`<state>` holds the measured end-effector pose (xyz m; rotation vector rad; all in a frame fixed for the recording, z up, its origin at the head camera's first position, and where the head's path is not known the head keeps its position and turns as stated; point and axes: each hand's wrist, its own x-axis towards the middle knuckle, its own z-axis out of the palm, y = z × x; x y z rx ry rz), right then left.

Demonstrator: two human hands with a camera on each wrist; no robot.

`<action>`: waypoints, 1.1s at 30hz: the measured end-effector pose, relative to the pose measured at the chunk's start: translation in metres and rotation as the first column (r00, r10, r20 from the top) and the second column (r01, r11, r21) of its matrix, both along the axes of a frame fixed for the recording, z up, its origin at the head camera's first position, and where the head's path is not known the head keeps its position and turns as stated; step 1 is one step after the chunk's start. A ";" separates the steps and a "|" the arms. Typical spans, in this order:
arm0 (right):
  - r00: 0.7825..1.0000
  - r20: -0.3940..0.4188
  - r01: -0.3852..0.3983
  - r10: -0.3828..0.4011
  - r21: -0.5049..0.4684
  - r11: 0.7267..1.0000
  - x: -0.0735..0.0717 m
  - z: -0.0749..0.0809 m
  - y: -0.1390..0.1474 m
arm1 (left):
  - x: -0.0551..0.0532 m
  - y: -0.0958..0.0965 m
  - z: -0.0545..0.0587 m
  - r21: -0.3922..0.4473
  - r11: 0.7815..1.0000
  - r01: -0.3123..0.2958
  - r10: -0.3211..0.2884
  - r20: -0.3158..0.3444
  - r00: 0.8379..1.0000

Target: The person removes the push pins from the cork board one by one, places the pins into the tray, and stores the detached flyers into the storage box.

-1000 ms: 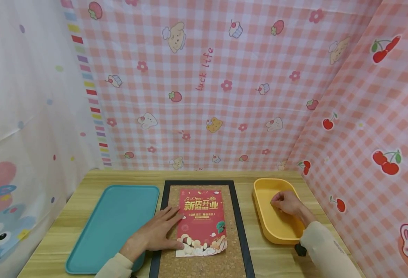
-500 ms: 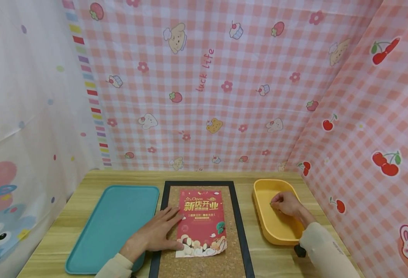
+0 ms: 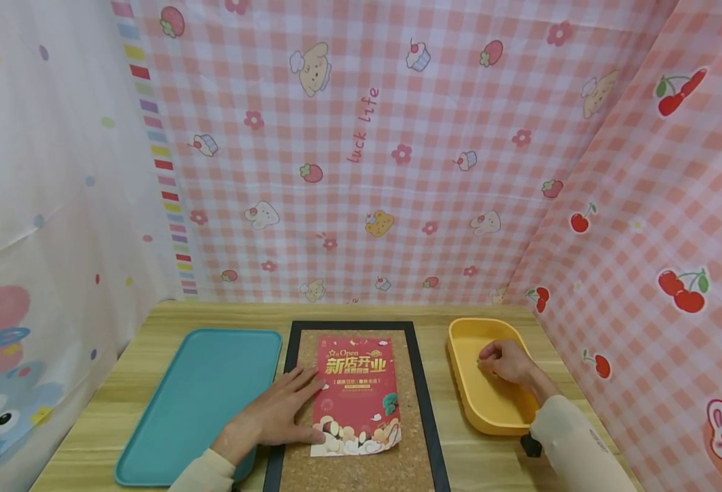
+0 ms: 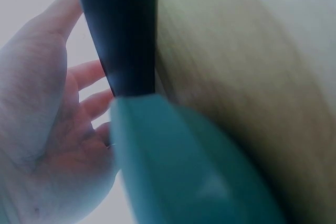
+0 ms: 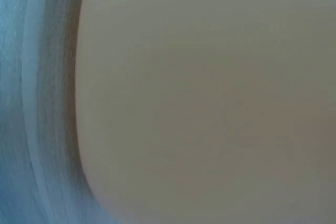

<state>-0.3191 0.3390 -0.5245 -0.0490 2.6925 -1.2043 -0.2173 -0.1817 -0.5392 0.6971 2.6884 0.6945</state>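
A red poster [image 3: 361, 403] with gold lettering lies on a black-framed cork board [image 3: 355, 475] in the head view. My left hand [image 3: 281, 406], fingers spread, rests over the board's left side, with fingertips and thumb at the poster's left edge. Over the yellow tray [image 3: 490, 406] at the right, my right hand [image 3: 509, 362] has its thumb and fingers pinched together. A tiny green thing [image 3: 478, 360] shows at those fingertips, too small to name. In the left wrist view the left hand's palm [image 4: 68, 145] stands beside the dark frame; the right wrist view is filled by a blurred tray wall.
A teal tray [image 3: 207, 396] lies left of the board, its near right corner under the left forearm. Everything stands on a wooden table [image 3: 431, 311]. A pink checked cloth [image 3: 349, 239] hangs behind and to the right, a white printed cloth [image 3: 72, 225] to the left.
The right hand's pinched fingertips have shifted very slightly, and the green speck shows at them now and half a second ago. The left hand and poster have not moved.
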 end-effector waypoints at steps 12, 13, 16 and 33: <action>1.000 0.004 -0.012 0.012 -0.015 1.000 -0.001 -0.001 0.001 | 0.005 0.004 0.008 -0.018 1.000 -0.004 0.004 -0.001 1.000; 1.000 0.007 -0.011 0.011 -0.015 1.000 -0.001 -0.001 0.002 | 0.004 0.003 0.006 -0.012 1.000 -0.005 0.005 -0.001 1.000; 1.000 0.016 -0.016 0.016 -0.019 1.000 -0.001 0.000 0.002 | 0.002 0.002 0.002 -0.001 1.000 -0.005 0.005 -0.011 1.000; 0.996 0.087 -0.018 0.024 -0.071 0.997 0.011 0.012 0.002 | -0.003 -0.002 -0.010 0.019 1.000 -0.003 0.003 -0.016 1.000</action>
